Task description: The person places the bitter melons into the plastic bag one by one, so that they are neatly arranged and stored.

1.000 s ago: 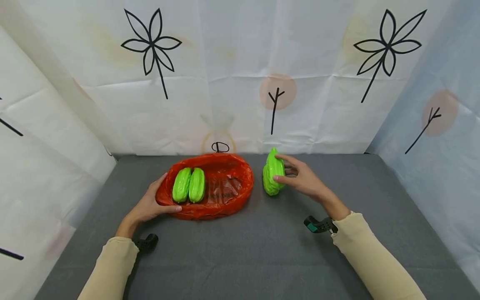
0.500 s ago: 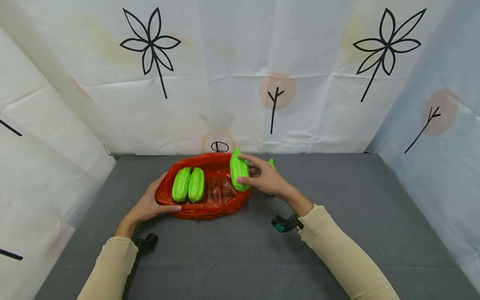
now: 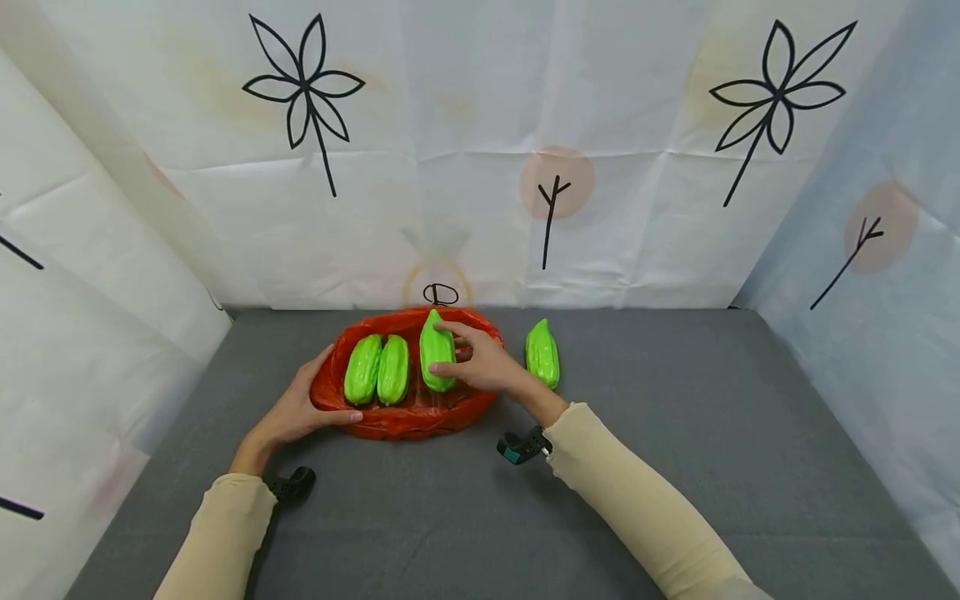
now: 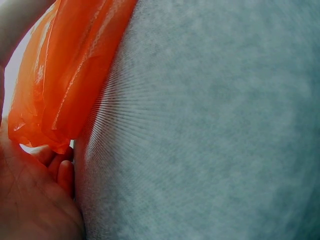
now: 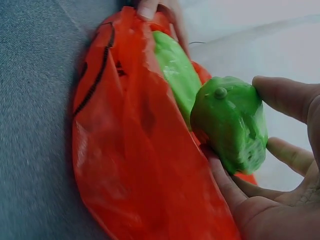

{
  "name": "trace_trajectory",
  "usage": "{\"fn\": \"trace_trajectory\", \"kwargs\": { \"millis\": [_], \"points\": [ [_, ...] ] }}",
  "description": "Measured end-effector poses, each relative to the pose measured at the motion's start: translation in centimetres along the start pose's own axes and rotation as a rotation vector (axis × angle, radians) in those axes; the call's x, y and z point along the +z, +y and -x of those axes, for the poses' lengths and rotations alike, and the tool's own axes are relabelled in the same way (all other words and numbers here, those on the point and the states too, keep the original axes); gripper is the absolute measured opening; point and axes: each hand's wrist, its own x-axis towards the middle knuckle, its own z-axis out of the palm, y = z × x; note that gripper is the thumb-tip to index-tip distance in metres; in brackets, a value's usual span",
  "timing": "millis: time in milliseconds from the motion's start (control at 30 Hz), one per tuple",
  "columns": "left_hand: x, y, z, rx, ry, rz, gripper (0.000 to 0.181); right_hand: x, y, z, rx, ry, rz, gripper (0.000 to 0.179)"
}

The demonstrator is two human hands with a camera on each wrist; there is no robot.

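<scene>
A red plastic bag (image 3: 420, 427), spread wide like a shallow bowl, stands at the back middle of the table. My left hand (image 3: 307, 404) grips its left end, thumb along the near rim and fingers round the far side. In the left wrist view, the orange-looking bag (image 4: 70, 75) lies against that palm. My right hand (image 3: 487, 362) pinches a glossy green ridged toy gourd (image 3: 435, 354) between thumb and fingers, over the inside of the bag. Two similar gourds, a left one (image 3: 363, 370) and a right one (image 3: 393, 370), lie side by side within the bag.
One more green gourd (image 3: 542, 354) lies on the grey tablecloth (image 3: 420, 533), right of the bag and close to my right wrist. White printed cloth (image 3: 480, 225) hangs behind the table and down both sides. Each wrist wears a black band.
My right hand has carried a green gourd leftward from beside the bag to over its inside. Another gourd that was behind it now shows on the table. The left hand keeps its hold.
</scene>
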Motion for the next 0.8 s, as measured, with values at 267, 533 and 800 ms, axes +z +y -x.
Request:
{"fn": "trace_trajectory", "kwargs": {
  "millis": [267,533,800],
  "points": [
    [0.0,0.1,0.0,0.004,0.003,0.000,0.119,2.0,0.5,-1.5,0.051,0.001,0.086,0.068],
    [0.1,0.0,0.0,-0.018,0.004,-0.017,0.118,3.1,0.9,-1.9,0.106,0.009,0.174,0.069],
    [0.1,0.0,-0.1,-0.012,0.003,-0.014,0.119,3.7,1.0,-2.2,0.104,-0.003,0.200,0.070]
  ]
}}
